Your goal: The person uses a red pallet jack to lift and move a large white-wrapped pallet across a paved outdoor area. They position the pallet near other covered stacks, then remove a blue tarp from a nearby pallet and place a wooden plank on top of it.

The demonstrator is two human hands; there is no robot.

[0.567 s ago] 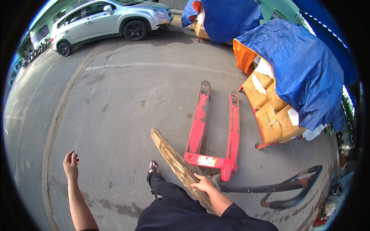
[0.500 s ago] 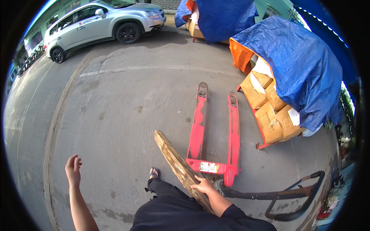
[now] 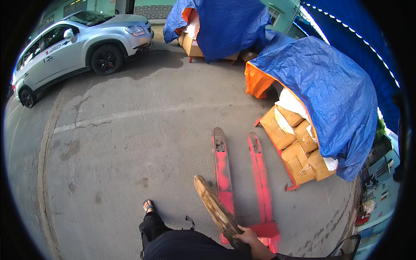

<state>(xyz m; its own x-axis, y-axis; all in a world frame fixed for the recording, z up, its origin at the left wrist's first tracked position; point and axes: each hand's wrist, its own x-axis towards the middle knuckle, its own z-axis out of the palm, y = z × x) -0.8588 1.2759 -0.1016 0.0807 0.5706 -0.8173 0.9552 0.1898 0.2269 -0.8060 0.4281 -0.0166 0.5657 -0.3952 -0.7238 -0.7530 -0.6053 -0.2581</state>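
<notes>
My right hand [image 3: 247,236] grips a long rough wooden beam [image 3: 214,206] near its lower end. The beam slants up and to the left, off the ground, its far tip in front of a red pallet jack [image 3: 224,177]. Both forks of the jack point away from me, with nothing on them. Low at the right, part of the jack's black handle [image 3: 346,247] shows, close to my right forearm. My left hand is out of the picture. A sandalled foot [image 3: 148,206] stands on the pavement ahead.
Right of the forks stands a red-framed stack of brown cartons [image 3: 297,160] under a blue tarp [image 3: 320,91]. Farther back is another stack under a second blue tarp [image 3: 229,28]. A silver car [image 3: 78,43] is parked at the far left. Grey concrete [image 3: 112,164] lies between.
My left hand has gone out of view. The jack, cartons and car sit lower in the picture. The beam, still in my right hand, has shifted right, across the near fork.
</notes>
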